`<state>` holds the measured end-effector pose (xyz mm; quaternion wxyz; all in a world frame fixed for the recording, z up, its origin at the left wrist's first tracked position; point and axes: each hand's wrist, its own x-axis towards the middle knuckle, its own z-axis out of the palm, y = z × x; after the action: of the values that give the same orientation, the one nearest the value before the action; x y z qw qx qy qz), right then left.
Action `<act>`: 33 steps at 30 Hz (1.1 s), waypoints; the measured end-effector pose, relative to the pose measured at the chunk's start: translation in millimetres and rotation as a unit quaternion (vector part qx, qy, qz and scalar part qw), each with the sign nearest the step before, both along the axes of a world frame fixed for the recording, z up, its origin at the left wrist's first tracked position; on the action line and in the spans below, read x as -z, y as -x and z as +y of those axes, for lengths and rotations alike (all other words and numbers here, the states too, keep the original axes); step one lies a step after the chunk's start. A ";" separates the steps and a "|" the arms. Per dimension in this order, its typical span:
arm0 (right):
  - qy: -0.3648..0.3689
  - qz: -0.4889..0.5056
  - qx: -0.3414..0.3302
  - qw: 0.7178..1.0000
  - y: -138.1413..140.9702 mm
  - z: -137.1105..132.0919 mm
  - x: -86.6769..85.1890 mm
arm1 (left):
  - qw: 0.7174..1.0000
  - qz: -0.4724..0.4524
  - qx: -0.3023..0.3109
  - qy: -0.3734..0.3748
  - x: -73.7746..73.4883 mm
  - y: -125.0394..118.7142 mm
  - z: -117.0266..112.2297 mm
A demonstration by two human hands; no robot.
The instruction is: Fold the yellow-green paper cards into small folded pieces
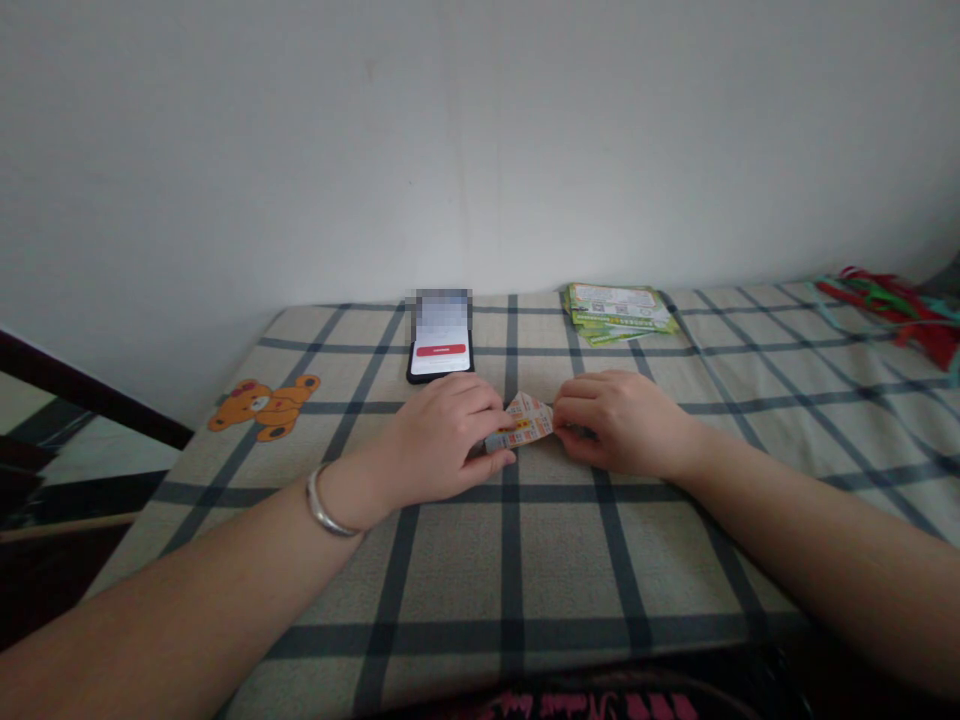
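Between left hand (439, 440) and right hand (622, 425) | folded printed paper (523, 424) | both pinching it

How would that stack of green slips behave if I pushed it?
The stack of green printed slips looks light and floppy, its sheets thin. Their edges sit fanned, so a push would probably spread them rather than move one block.

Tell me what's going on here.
A person's left hand and right hand pinch a folded orange-and-white printed paper slip between them, on a cream tablecloth with dark grid lines. A silver bangle circles the left wrist. Just beyond lie a black smartphone with a lit screen and a stack of green printed leaflets.
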<state>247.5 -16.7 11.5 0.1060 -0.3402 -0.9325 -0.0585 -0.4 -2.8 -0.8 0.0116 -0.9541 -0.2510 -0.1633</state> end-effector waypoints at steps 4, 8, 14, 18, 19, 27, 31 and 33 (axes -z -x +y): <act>0.014 0.003 -0.013 1.000 3.5 -1.2 1.0 | 1.000 0.003 -0.004 -0.017 1.8 -0.6 -0.8; 0.011 0.005 -0.031 0.999 5.4 -0.4 2.4 | 0.999 -0.001 -0.001 -0.037 2.4 -1.1 -1.1; 0.006 0.012 -0.032 0.999 6.4 0.2 4.0 | 0.999 -0.007 0.009 -0.047 3.6 -2.1 0.8; -0.004 0.020 -0.038 0.999 8.2 -0.5 5.9 | 0.999 0.001 0.003 -0.036 2.5 -2.3 0.3; -0.002 0.022 -0.037 0.999 8.6 -0.5 6.6 | 0.999 0.003 0.003 -0.033 1.9 -2.2 -0.1; 0.060 0.050 0.005 0.997 11.8 1.1 8.6 | 0.998 0.011 -0.028 -0.052 -0.3 -4.6 -2.2; 0.088 0.064 0.024 0.994 13.7 2.2 9.1 | 0.997 0.003 -0.046 -0.060 0.4 -7.4 -2.1; 0.087 0.080 0.018 0.993 14.0 3.3 10.1 | 0.997 0.001 -0.055 -0.057 0.7 -8.6 -1.9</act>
<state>233.5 -13.4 1.4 0.1493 -0.3689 -0.9161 0.0484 8.1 -4.7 -1.6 0.0749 -0.9369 -0.2934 -0.1749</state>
